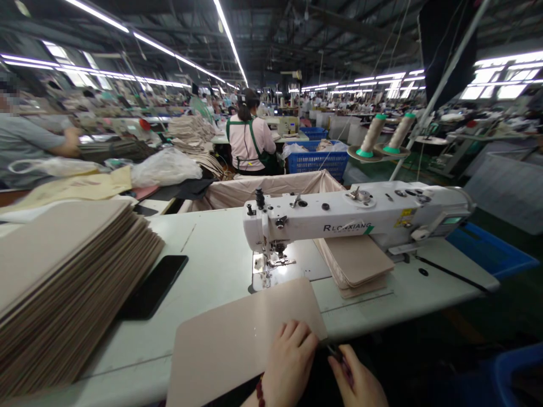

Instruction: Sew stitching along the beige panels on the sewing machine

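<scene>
A beige panel with rounded corners lies at the table's front edge, partly overhanging it. My left hand grips it near its right end, with fingers bent over the top; the thumb is hidden. Just right of the panel's corner, my right hand is closed around small thread snips, their metal tip close to the panel edge. Behind the panel stands a white sewing machine, its needle area a little beyond the panel's far edge.
A tall stack of beige panels fills the left side, with a black phone beside it. More panels lie under the machine arm. Thread cones stand behind. Ahead, a person sits near a blue crate.
</scene>
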Action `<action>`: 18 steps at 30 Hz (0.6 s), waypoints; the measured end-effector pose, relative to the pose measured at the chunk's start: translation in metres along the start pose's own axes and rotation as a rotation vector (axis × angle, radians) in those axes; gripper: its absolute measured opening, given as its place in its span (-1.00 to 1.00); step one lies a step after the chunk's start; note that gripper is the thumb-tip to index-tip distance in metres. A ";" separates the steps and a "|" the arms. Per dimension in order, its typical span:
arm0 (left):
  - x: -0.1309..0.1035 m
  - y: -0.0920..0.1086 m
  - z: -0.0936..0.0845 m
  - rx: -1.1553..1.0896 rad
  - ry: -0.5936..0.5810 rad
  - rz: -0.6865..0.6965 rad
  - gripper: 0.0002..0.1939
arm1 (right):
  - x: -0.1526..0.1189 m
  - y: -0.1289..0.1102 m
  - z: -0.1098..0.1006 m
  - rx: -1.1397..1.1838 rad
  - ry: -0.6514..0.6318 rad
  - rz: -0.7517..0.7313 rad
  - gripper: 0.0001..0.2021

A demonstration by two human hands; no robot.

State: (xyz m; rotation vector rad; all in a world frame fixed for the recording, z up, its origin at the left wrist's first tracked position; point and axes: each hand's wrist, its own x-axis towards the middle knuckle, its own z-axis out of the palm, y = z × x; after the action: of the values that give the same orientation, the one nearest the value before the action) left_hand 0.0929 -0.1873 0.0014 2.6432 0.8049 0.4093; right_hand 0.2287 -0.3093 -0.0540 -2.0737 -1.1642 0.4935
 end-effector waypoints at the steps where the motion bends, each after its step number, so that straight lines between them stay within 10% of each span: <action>1: 0.001 0.001 0.000 -0.001 0.003 -0.005 -0.90 | 0.002 -0.001 -0.001 -0.025 -0.006 -0.027 -0.58; 13: 0.004 0.007 -0.009 -0.113 0.028 -0.025 -0.85 | 0.015 -0.007 0.013 -0.216 0.108 -0.189 -0.58; 18: -0.002 -0.004 -0.039 -0.235 -0.059 0.060 -0.86 | 0.020 0.002 0.005 -0.248 0.145 -0.133 -0.58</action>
State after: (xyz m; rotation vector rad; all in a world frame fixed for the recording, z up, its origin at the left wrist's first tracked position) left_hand 0.0748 -0.1759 0.0345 2.4525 0.6199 0.4130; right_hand 0.2372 -0.2913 -0.0586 -2.1794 -1.3199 0.1378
